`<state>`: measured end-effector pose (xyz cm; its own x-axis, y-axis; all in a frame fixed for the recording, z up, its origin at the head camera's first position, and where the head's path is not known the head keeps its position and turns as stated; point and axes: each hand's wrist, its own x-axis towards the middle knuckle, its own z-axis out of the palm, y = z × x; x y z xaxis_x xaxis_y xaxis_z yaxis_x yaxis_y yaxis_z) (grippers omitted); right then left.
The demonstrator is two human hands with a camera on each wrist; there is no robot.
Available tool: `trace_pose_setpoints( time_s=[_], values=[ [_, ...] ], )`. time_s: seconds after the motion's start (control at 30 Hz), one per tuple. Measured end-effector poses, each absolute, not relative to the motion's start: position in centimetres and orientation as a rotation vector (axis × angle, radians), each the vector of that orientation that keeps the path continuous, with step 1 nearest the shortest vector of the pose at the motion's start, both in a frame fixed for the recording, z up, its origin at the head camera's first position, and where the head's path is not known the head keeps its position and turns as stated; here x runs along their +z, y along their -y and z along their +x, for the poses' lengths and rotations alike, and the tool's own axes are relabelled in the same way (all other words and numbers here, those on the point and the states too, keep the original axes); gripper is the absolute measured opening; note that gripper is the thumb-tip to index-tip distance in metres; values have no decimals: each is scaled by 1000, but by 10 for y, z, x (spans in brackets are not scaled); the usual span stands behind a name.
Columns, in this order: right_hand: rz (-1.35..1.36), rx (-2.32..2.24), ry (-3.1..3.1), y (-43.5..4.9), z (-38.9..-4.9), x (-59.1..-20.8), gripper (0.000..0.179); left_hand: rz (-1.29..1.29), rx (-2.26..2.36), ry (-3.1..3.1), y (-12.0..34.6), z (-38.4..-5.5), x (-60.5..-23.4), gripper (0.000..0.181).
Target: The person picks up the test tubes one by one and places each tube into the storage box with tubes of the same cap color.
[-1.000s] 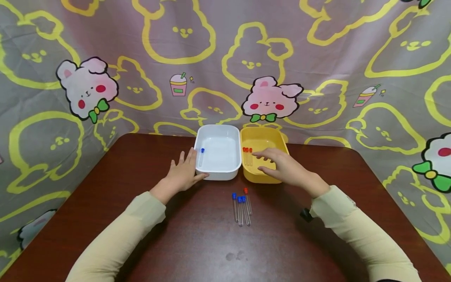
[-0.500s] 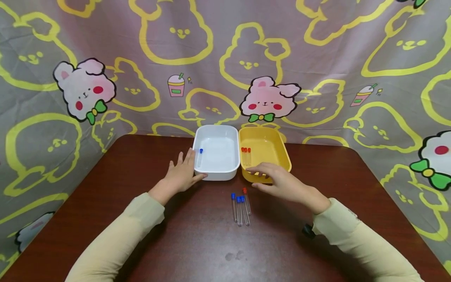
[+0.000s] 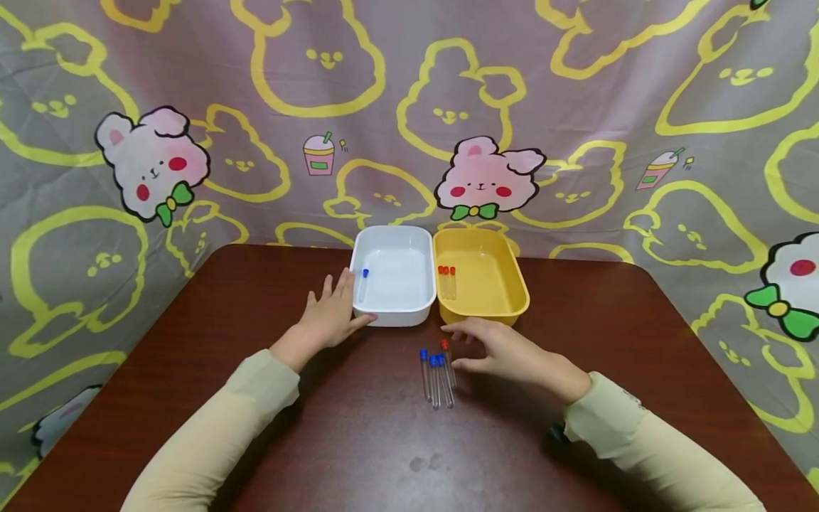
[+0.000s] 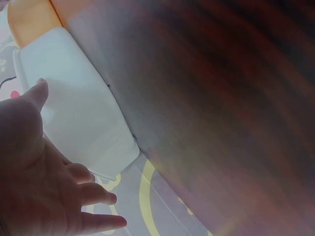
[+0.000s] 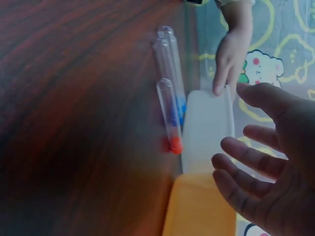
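My left hand [image 3: 325,313] rests against the left side and near corner of a white bin [image 3: 402,318], its fingers spread. Inside that bin lies one blue-capped test tube [image 3: 364,284]. Beside it stands a yellow bin [image 3: 520,302] holding three red-capped test tubes [image 3: 450,283]. On the table before the bins lie several blue-capped test tubes [image 3: 436,380] and a red-capped test tube [image 5: 172,120]. Just right of this red cap hovers my right hand [image 3: 505,352], thumb and fingers apart. In the right wrist view its palm shows nothing held.
The dark brown table [image 3: 345,448] carries both bins near its back edge. A patterned cloth [image 3: 371,85] with rabbit faces hangs behind and on both sides. Something small and black [image 3: 557,432] sits by the right sleeve.
My right hand has moved back from over the yellow bin, down toward the loose test tubes. The left hand stays at the white bin.
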<state>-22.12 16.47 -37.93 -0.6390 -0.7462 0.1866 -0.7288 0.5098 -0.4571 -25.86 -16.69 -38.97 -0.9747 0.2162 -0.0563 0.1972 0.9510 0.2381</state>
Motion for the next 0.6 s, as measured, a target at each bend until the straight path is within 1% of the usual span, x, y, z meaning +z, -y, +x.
trace_pose_setpoints(
  time_s=[0.6],
  values=[
    [-1260,-529,-2739,-163,-226,-397,83,322,363,-3029,167,-259,-389,101]
  ],
)
